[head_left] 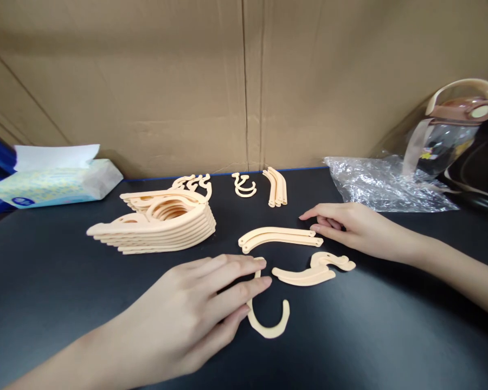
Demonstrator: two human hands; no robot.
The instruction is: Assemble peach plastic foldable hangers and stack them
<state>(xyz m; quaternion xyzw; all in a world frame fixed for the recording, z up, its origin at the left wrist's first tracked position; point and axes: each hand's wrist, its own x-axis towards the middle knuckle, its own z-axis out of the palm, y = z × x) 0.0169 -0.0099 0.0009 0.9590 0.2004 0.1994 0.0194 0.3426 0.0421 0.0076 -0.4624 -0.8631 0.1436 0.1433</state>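
Observation:
My left hand (211, 303) is closed around the stem of a cream plastic hanger hook (270, 330), thumb on one side and fingertips on the other. The hook's curved end points toward me on the black table (370, 336). My right hand (350, 225) holds nothing; its index finger is stretched out and the other fingers are partly curled. Its thumb tip is at the right ends of two long curved hanger arms (280, 236), perhaps touching them. Between the hands lies a wavy, duck-like hanger piece (309, 275).
A stack of cream hanger bodies (162, 233) stands at the left. Behind lie small hooks (246, 189) and more curved arms (275, 187). A tissue pack (61, 181), a clear plastic bag (374, 184) and a bottle (443, 141) line the back, before a cardboard wall (179, 92).

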